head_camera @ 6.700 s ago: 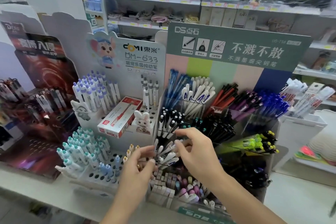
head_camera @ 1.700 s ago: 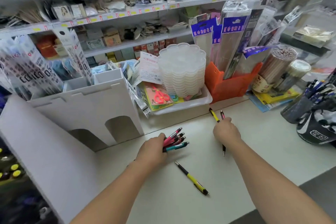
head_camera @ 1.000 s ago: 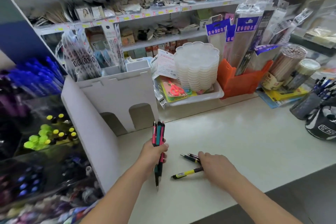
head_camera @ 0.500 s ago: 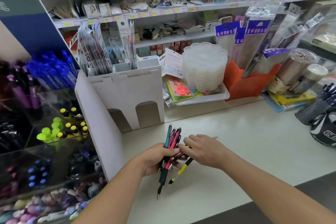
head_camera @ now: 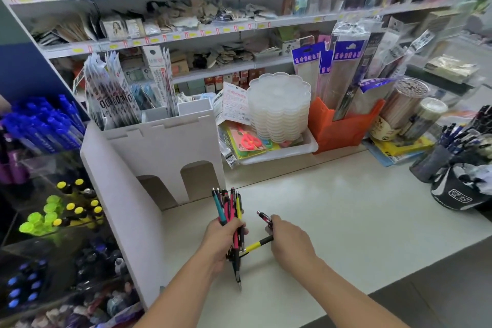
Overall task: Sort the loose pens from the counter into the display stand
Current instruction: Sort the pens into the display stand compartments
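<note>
Apart again, left hand (head_camera: pixel 222 235) grips pens (head_camera: pixel 229 208); right hand (head_camera: pixel 288 238) pinches two.

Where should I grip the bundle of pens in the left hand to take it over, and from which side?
Take the bundle of pens by the upper barrels above the left hand, coming from the right. It stands near upright, tips down, and the fingers wrap its middle, so only the fanned tops are bare. The right hand holds a yellow pen and a dark pink pen, so empty it first.
</note>
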